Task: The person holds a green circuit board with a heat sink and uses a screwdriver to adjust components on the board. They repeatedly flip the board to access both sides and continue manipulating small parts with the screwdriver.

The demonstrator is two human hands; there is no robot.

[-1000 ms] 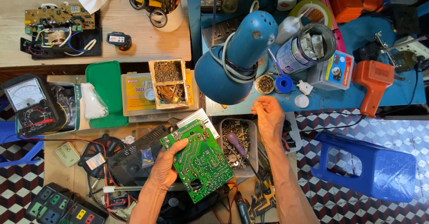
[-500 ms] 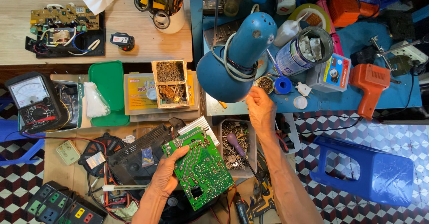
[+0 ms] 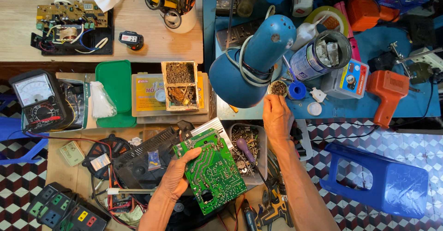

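We see our left hand [image 3: 177, 178] gripping the green circuit board [image 3: 213, 172], just below-left of the blue lamp [image 3: 251, 62]; right hand [image 3: 277, 115], fingers pinched narrow, reaches the small round tin [image 3: 278, 88] touching lamp's right edge, can't tell if it's held

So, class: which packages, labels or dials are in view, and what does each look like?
Analog multimeter: far left, black case, white dial face.
Flat yellow box: centre, under a small wooden box.
Tin can: right of the blue lamp, blue-and-white label.
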